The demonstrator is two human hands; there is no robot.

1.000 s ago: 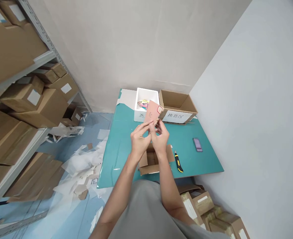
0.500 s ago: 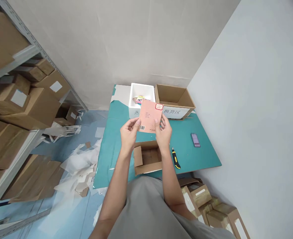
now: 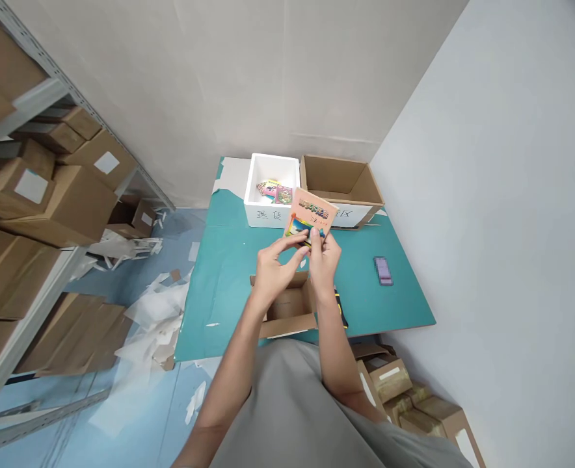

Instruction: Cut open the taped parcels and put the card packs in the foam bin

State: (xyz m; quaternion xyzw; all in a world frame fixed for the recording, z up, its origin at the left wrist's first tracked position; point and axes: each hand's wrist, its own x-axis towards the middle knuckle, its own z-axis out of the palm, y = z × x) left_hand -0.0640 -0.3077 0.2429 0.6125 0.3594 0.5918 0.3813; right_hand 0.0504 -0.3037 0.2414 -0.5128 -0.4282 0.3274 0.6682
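Observation:
My right hand (image 3: 324, 265) grips a small salmon-pink book (image 3: 311, 213) by its lower edge, thumb on top. The front cover, with a title and a colourful picture, faces me and is tilted. At the lower left corner, the thumb and fingers of my left hand (image 3: 276, 268) close on the same book. Below my hands stands an open cardboard box (image 3: 290, 325), partly hidden by my wrists. A black and yellow utility knife (image 3: 340, 311) lies beside it, mostly behind my right forearm.
Behind the book stand a white foam box (image 3: 263, 216) with several colourful booklets (image 3: 283, 194) inside and a labelled cardboard box (image 3: 360, 218). A blurred purple object (image 3: 383, 271) lies on the green table (image 3: 219, 273). Shelves of cartons (image 3: 80, 201) stand left; more cartons (image 3: 431, 416) lie low right.
The book has been turned from its back cover to its front and tilted. My left hand has shifted right, towards its lower corner. Booklets in the foam box show more fully.

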